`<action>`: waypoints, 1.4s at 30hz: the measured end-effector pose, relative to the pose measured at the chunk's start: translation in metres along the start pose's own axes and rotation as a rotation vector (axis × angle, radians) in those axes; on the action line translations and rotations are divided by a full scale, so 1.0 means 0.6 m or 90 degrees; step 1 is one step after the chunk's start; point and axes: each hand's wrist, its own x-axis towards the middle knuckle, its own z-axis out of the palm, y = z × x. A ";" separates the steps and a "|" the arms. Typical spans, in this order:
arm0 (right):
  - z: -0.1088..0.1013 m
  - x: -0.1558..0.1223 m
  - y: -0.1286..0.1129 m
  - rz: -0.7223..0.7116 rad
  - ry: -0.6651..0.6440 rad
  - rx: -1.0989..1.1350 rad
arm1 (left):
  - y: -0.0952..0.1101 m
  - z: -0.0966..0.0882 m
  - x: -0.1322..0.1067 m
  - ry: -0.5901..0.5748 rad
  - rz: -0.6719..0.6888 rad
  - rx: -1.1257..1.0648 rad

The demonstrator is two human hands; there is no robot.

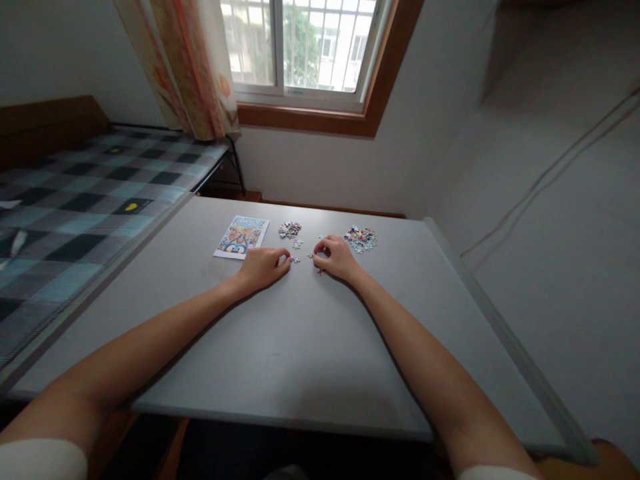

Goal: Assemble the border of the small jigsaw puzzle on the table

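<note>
My left hand (264,268) rests on the table with its fingers pinched at the edge of a small puzzle piece (296,260). Facing it, my right hand (337,257) is curled, thumb and finger closed on another puzzle piece (311,255). A narrow gap separates the two pieces. Under the right fingers lies a reddish-brown piece (321,272). Just beyond the hands are a few joined-looking pale pieces (297,244). A small pile of puzzle pieces (290,230) sits behind them, and a larger, colourful pile (361,238) lies right of my right hand.
A printed picture sheet (243,236) lies flat beyond my left hand. The white table (280,353) has raised side edges. A bed with a checked cover (100,193) stands at the left. Behind are a curtain (193,73) and a barred window (320,47); a cable hangs along the right wall.
</note>
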 end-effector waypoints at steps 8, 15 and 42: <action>-0.005 -0.001 -0.003 -0.026 -0.007 0.030 | 0.002 -0.001 -0.001 0.001 -0.004 0.000; -0.005 0.001 0.000 -0.034 -0.031 0.090 | 0.001 -0.001 -0.001 0.001 -0.003 -0.008; 0.002 0.004 0.009 -0.019 -0.009 0.089 | 0.001 -0.001 -0.001 -0.001 -0.002 -0.003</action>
